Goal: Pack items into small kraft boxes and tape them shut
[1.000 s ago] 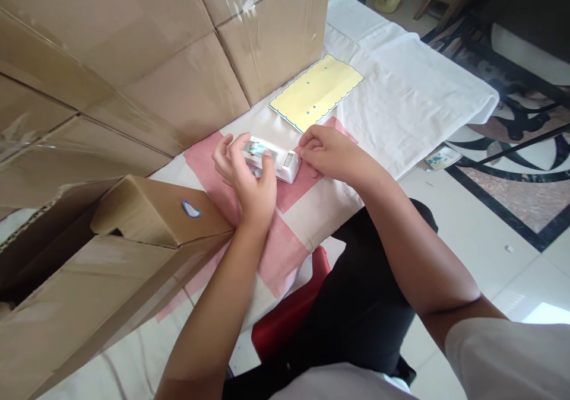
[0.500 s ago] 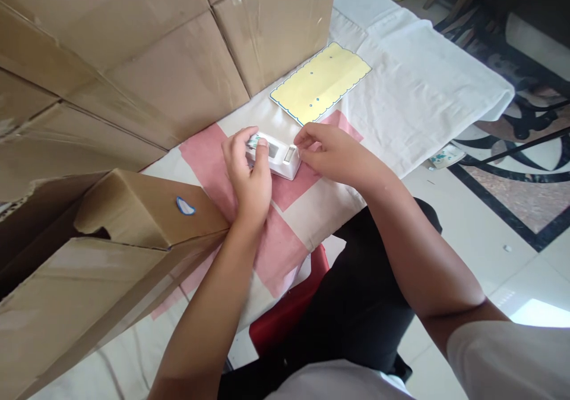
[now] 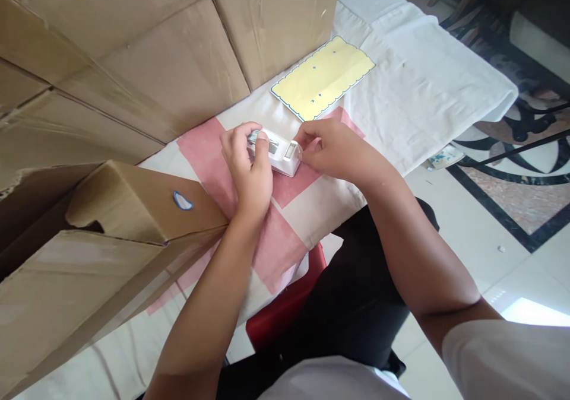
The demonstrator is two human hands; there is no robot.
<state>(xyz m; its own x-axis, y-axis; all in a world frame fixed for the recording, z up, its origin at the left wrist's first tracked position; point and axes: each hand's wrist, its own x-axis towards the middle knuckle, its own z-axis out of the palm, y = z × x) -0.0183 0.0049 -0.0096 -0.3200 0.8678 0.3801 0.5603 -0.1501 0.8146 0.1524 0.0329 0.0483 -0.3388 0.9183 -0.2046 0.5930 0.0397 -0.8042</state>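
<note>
A small white tape dispenser (image 3: 281, 158) with a dark grey recess and a pale ridged end lies on the checked cloth. My left hand (image 3: 247, 165) is closed around its far-left end, the thumb on top and fingers along the far side. Green-patterned material shows under that thumb. At the dispenser's right end, my right hand (image 3: 327, 148) is closed in a pinch. A clear bit of tape (image 3: 301, 152) shows faintly by these fingertips; most of it is hidden.
Stacked cardboard boxes (image 3: 151, 62) wall off the back left. An open carton (image 3: 178, 207) with a blue-edged white sticker stands near my left forearm. Beyond my hands lies a yellow card (image 3: 324, 79) with a scalloped blue border. A red stool (image 3: 285, 311) sits below the table edge.
The view has shifted slightly. Both hands stay at the dispenser in nearly the same pose, and the clear bit by my right fingertips shows a little more.
</note>
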